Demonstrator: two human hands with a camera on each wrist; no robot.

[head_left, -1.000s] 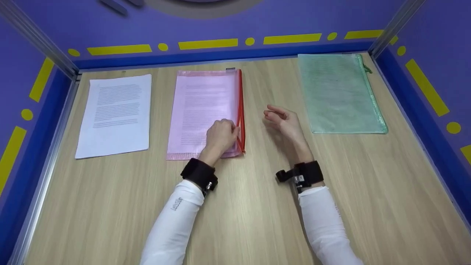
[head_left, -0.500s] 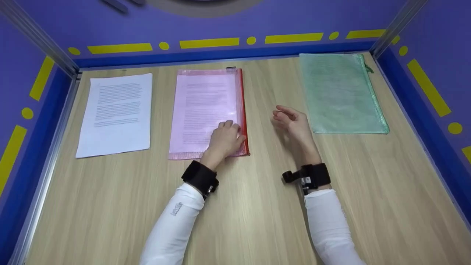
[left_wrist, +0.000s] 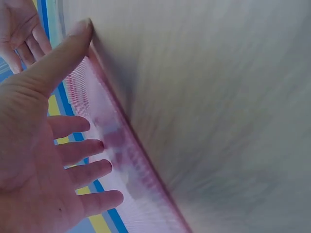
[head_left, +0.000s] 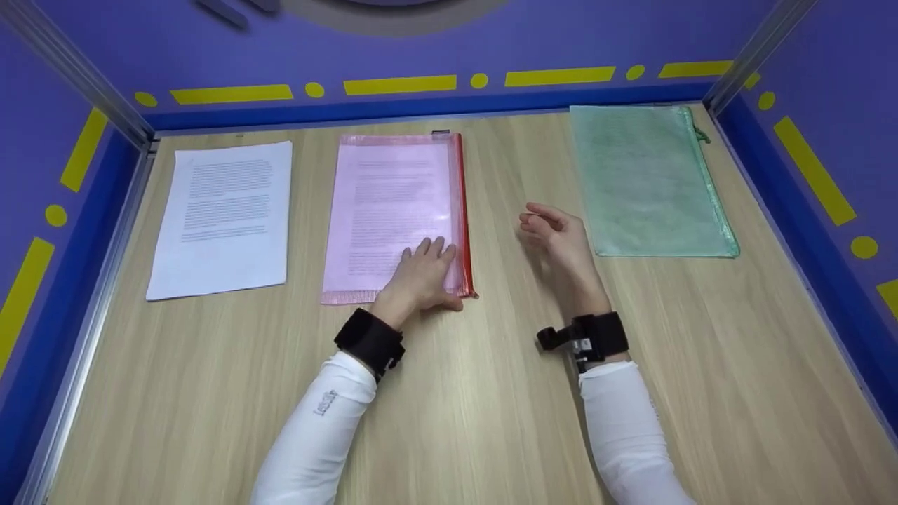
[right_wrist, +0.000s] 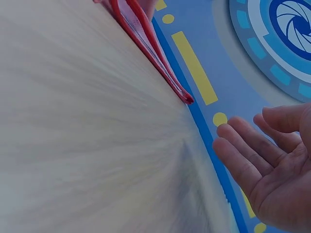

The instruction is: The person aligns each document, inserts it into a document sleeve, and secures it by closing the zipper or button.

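A pink see-through zip pouch [head_left: 400, 186] with printed sheets inside lies flat in the middle of the table in the head view. Its red zipper [head_left: 464, 210] runs along the right side, and the right wrist view shows the zipper's two edges parted. My left hand [head_left: 415, 279] is over the pouch's lower right part with fingers spread, the thumb out past its near edge; nothing is gripped. Between that pouch and a green mesh zip pouch [head_left: 652, 182], my right hand [head_left: 561, 238] hovers with fingers loosely bent, palm turned left and holding nothing.
A stack of printed paper [head_left: 221, 217] lies at the left of the wooden table [head_left: 463, 421]. Purple-blue walls with yellow marks [head_left: 400, 84] enclose the back and both sides, with metal rails [head_left: 91, 77] at the corners.
My left hand let go of the zipper edge, spread its fingers and drew back slightly toward the near edge. The zipper side now lies flatter. My right hand shifted a little right.
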